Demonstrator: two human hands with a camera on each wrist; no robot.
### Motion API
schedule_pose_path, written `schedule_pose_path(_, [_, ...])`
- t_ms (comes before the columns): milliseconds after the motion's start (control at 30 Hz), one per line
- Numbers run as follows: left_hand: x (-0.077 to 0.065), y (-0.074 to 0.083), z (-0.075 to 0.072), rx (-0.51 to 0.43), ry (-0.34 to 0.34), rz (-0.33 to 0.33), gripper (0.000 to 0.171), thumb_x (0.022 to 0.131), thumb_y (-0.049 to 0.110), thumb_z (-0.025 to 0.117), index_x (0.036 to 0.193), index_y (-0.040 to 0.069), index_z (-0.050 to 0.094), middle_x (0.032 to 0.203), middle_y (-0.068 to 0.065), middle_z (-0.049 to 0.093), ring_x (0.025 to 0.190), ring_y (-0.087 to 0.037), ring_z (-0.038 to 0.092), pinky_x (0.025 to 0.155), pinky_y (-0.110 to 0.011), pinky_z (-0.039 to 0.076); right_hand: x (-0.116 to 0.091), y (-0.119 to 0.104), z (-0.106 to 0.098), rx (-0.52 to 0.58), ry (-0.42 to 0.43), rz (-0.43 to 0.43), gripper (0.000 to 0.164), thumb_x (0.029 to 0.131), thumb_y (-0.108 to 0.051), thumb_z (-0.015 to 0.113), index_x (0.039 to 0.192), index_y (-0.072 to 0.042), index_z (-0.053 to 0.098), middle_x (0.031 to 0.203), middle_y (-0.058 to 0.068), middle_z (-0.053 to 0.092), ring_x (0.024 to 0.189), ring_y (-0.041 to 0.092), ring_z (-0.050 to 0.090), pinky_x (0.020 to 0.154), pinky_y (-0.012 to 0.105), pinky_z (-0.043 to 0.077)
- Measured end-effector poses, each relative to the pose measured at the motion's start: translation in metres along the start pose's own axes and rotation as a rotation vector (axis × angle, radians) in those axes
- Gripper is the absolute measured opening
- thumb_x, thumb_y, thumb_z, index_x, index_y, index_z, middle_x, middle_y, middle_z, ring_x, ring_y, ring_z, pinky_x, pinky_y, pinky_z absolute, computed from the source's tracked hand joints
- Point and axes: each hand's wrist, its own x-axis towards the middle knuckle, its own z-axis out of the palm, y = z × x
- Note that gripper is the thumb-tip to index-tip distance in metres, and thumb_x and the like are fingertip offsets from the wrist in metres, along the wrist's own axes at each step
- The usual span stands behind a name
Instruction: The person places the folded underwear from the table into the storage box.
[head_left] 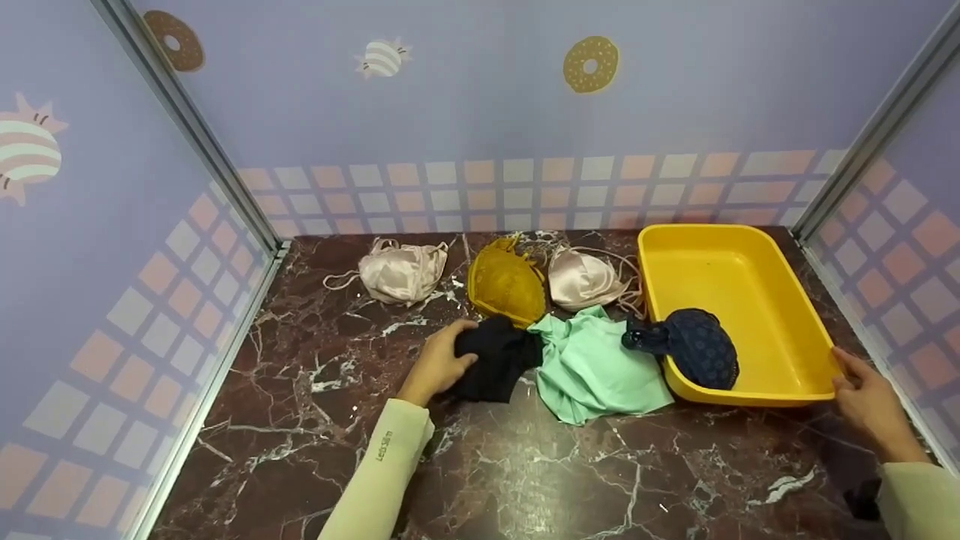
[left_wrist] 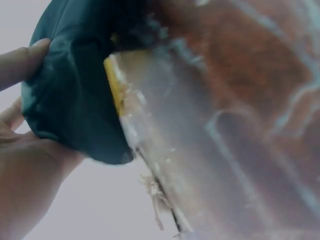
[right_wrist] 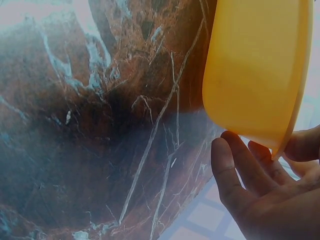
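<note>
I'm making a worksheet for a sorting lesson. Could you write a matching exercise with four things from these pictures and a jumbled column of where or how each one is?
Things
1. Black garment
2. Navy bra
3. Mustard bra
4. Yellow tub

Places and states
A. Between two pale satin bras
B. Held at its rim by the right hand
C. In the grip of the left hand
D. Partly inside the tub, with one end reaching over its side

Right pairs: 1-C, 2-D, 3-A, 4-B
</note>
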Motion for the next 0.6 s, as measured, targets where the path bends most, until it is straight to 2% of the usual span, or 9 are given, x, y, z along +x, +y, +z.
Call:
schedule_pose_path(133, [0.000, 0.007, -0.008, -0.045, 0.032, 0.025, 0.047, 0.071, 0.010, 0.069, 0.115, 0.017, 0.051, 0.113, -0.001, 0.052, 0.105, -0.016, 0.046, 0.088, -0.033, 0.034, -0.001, 0.000, 0.000, 0.010, 0.007, -0.003, 0.047, 0.089, -0.011, 0.035, 0.133, 0.002, 0.024, 0.115, 0.039, 0.037, 0.062, 0.015, 0.043, 0.043, 0.025, 0.035])
schedule_pose_path(233, [0.000, 0.012, -0.014, -0.057, 0.053, 0.049, 0.047, 0.071, 0.011, 0.069, 0.115, 0.018, 0.052, 0.112, 0.000, 0.052, 0.104, -0.015, 0.046, 0.088, -0.033, 0.034, -0.002, -0.001, 0.000, 0.018, 0.006, -0.005, 0.047, 0.089, -0.011, 0.036, 0.133, 0.002, 0.024, 0.115, 0.039, 0.037, 0.062, 0.015, 0.043, 0.044, 0.024, 0.035])
schedule_pose_path(433, [-0.001, 0.021, -0.029, -0.080, 0.107, 0.096, 0.047, 0.072, 0.012, 0.069, 0.115, 0.017, 0.052, 0.114, 0.002, 0.052, 0.104, -0.014, 0.046, 0.087, -0.031, 0.034, -0.002, -0.002, 0.000, 0.002, -0.003, -0.001, 0.047, 0.090, -0.012, 0.035, 0.133, 0.002, 0.024, 0.117, 0.039, 0.035, 0.075, 0.029, 0.043, 0.049, 0.021, 0.034])
schedule_pose_path(600, [-0.001, 0.032, -0.042, -0.114, 0.185, 0.122, 0.047, 0.071, 0.013, 0.069, 0.115, 0.016, 0.053, 0.113, 0.005, 0.052, 0.104, -0.011, 0.046, 0.088, -0.030, 0.033, -0.002, -0.001, 0.000, 0.009, 0.006, -0.010, 0.047, 0.090, -0.011, 0.034, 0.133, 0.003, 0.024, 0.118, 0.039, 0.034, 0.077, 0.030, 0.043, 0.049, 0.020, 0.035])
